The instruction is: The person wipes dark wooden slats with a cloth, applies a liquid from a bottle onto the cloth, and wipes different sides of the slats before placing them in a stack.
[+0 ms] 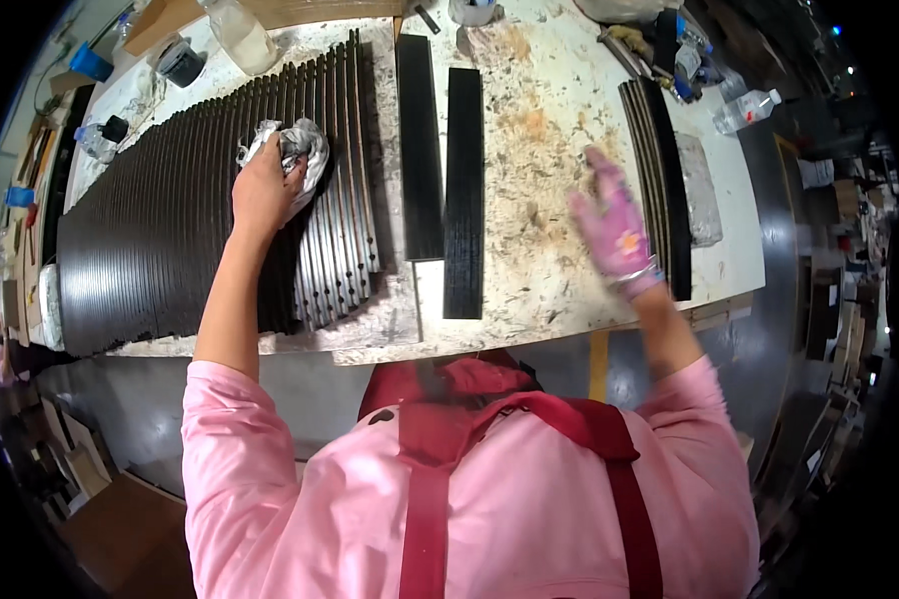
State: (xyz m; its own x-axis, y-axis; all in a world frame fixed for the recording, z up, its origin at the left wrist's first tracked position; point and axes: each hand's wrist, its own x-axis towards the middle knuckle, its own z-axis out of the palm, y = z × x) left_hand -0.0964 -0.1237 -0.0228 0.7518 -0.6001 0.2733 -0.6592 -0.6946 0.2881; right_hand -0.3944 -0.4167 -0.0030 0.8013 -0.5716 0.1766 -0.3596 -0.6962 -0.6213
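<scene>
My bare left hand [260, 195] is closed on a crumpled grey-white rag [311, 152]. The rag rests on a long row of dark slats [160, 225] packed side by side; those at its right end show brownish edges and dark spots. My right hand [617, 232], in a pink glove with a flower on its back, has its fingers stretched out and slightly blurred. It hovers at the left side of a small stack of black slats [663, 190]. Between my hands lie two flat black boards, a left one [421, 150] and a right one [463, 195].
The white worktable [539, 200] is stained with dark smears. At the back left stand a translucent jug [240, 38], a dark tub [180, 63] and a blue cup [91, 64]. A plastic bottle [747, 111] lies at the right, near a grey block [699, 190].
</scene>
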